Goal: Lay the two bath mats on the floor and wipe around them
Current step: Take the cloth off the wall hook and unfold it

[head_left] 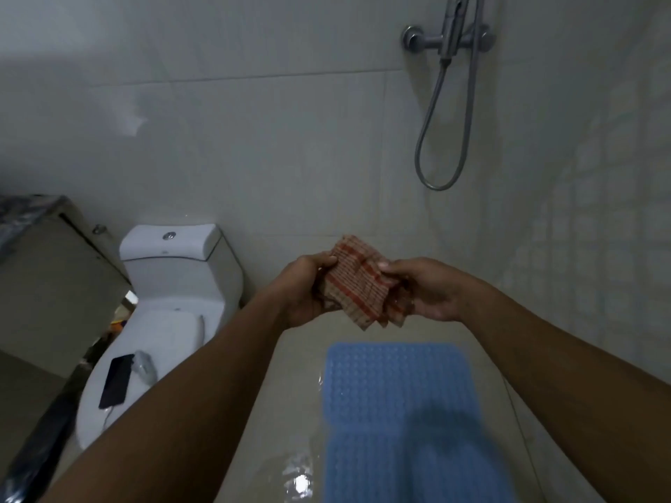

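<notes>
Mats: one blue rubber bath mat with a bumpy surface point(395, 404) lies flat on the wet beige floor point(287, 412), near you; a second mat is not in view.
Cloth: red-and-cream checked rag point(357, 281), bunched, held in the air above the mat's far end.
Hands: your left hand point(308, 288) and right hand point(425, 288) both pinch the rag's edges.
Left to do: wiping, judging by the puddles left of the mat.
Aside: dark phone point(116, 380) on the white toilet lid point(159, 339), far left.
</notes>
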The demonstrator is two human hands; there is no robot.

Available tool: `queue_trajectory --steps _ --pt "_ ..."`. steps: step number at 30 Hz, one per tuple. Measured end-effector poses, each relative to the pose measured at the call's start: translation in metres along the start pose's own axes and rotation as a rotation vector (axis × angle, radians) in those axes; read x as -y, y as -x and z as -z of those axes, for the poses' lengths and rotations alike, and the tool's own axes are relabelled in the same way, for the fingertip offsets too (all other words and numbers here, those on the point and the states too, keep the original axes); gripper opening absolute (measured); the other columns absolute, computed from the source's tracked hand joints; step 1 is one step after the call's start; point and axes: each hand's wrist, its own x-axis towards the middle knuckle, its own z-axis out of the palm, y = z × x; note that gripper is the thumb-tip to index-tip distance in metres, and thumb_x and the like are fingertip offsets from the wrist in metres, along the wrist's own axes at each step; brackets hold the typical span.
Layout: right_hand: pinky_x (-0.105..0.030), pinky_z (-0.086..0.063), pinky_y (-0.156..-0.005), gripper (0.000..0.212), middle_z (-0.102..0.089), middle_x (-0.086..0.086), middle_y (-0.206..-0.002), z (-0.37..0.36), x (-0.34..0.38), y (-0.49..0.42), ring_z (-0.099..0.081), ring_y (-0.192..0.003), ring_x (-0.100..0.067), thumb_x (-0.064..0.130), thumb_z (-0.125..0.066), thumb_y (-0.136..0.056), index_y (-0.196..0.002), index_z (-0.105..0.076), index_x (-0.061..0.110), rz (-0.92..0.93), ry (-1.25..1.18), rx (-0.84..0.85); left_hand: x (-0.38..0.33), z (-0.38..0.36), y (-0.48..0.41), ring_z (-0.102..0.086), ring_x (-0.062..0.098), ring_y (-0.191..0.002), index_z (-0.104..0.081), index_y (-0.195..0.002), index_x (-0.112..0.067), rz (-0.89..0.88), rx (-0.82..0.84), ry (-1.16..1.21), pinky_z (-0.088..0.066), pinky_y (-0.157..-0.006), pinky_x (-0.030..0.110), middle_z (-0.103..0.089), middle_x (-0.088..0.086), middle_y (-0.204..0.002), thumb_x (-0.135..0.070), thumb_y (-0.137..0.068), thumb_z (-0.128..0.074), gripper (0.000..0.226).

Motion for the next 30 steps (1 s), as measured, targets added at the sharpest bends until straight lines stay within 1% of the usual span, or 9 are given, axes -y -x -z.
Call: queue_trajectory --steps 3,5,9,13,17,20,25,27,30 --pt "-0.031 -0.038 -0.050 0.022 -0.063 -0.016 -0.084 -0.014 -0.007 -0.013 -0.058 -0.060 -0.026 0.021 -0.057 -0.096 -0.110 -0.061 0.004 0.098 -0.036 -0.093 0.020 0.008 -0.005 -0.069 0.028 -0.095 -0.067 -0.110 -0.013 -0.041 -0.096 -0.147 -0.057 -0.071 0.040 -0.073 0.010 -0.102 -0.028 -0.103 -0.047 0.026" --pt "-0.030 -0.031 -0.050 0.011 -0.059 -0.014 -0.079 -0.020 -0.012 -0.019 -0.052 -0.058 -0.024 0.018 -0.058 -0.096 -0.098 -0.063 0.008 0.099 0.017 -0.116 0.034 0.020 -0.007 -0.070 0.030 -0.095 -0.070 -0.105 -0.014 -0.082 -0.141 -0.293 -0.055 -0.080 0.041 -0.076 0.010 -0.096 -0.036 -0.099 -0.057 0.026" --pt "-0.029 -0.033 -0.044 0.022 -0.059 -0.019 -0.083 -0.030 -0.032 -0.028 -0.048 -0.055 -0.025 0.009 -0.060 -0.092 -0.111 -0.063 -0.002 0.035 0.091 -0.082 0.059 0.046 -0.008 -0.074 0.026 -0.089 -0.074 -0.101 -0.009 -0.131 -0.175 -0.417 -0.056 -0.083 0.036 -0.079 0.005 -0.086 -0.032 -0.098 -0.065 0.025" --pt "-0.030 -0.029 -0.045 0.028 -0.059 -0.022 -0.083 -0.038 -0.058 -0.049 -0.044 -0.049 -0.022 0.005 -0.060 -0.090 -0.115 -0.059 -0.009 0.053 0.089 -0.168 0.081 0.066 -0.019 -0.076 0.028 -0.094 -0.078 -0.095 -0.009 -0.145 -0.199 -0.419 -0.060 -0.087 0.041 -0.080 0.006 -0.091 -0.027 -0.096 -0.068 0.021" --pt "-0.043 -0.043 -0.062 0.027 -0.066 -0.028 -0.098 -0.048 -0.104 -0.087 -0.060 -0.074 -0.033 0.006 -0.062 -0.089 -0.113 -0.061 -0.004 -0.003 -0.016 -0.230 0.122 0.091 -0.047 -0.077 0.029 -0.084 -0.077 -0.095 -0.005 -0.109 -0.207 -0.375 -0.062 -0.079 0.042 -0.080 0.012 -0.093 -0.026 -0.098 -0.066 0.024" --pt "-0.053 -0.043 -0.077 0.026 -0.067 -0.031 -0.115 -0.056 -0.161 -0.137 -0.064 -0.091 -0.039 0.008 -0.063 -0.088 -0.113 -0.064 0.000 -0.038 -0.066 -0.268 0.168 0.122 -0.080 -0.077 0.021 -0.077 -0.074 -0.093 -0.003 -0.092 -0.225 -0.329 -0.061 -0.066 0.031 -0.080 0.010 -0.088 -0.022 -0.098 -0.066 0.021" --pt "-0.061 -0.052 -0.090 0.018 -0.071 -0.024 -0.112 -0.074 -0.293 -0.240 -0.069 -0.093 -0.035 0.005 -0.059 -0.091 -0.107 -0.066 0.004 -0.055 -0.085 -0.238 0.285 0.199 -0.156 -0.073 0.014 -0.064 -0.072 -0.083 -0.006 -0.103 -0.264 -0.350 -0.059 -0.057 0.027 -0.076 0.006 -0.077 -0.017 -0.096 -0.069 0.018" --pt "-0.059 -0.055 -0.083 0.021 -0.072 -0.023 -0.108 -0.080 -0.360 -0.284 -0.069 -0.090 -0.035 0.005 -0.057 -0.091 -0.110 -0.066 0.004 -0.077 -0.055 -0.238 0.345 0.236 -0.193 -0.074 0.019 -0.068 -0.072 -0.083 -0.005 -0.088 -0.271 -0.391 -0.061 -0.062 0.031 -0.075 0.010 -0.079 -0.018 -0.095 -0.071 0.018" --pt "-0.038 -0.048 -0.057 0.026 -0.066 -0.020 -0.096 -0.083 -0.463 -0.352 -0.062 -0.077 -0.032 0.005 -0.054 -0.091 -0.115 -0.063 0.000 -0.100 0.022 -0.233 0.441 0.292 -0.253 -0.074 0.031 -0.079 -0.071 -0.077 -0.007 -0.100 -0.296 -0.483 -0.062 -0.074 0.041 -0.076 0.017 -0.084 -0.020 -0.090 -0.077 0.020"
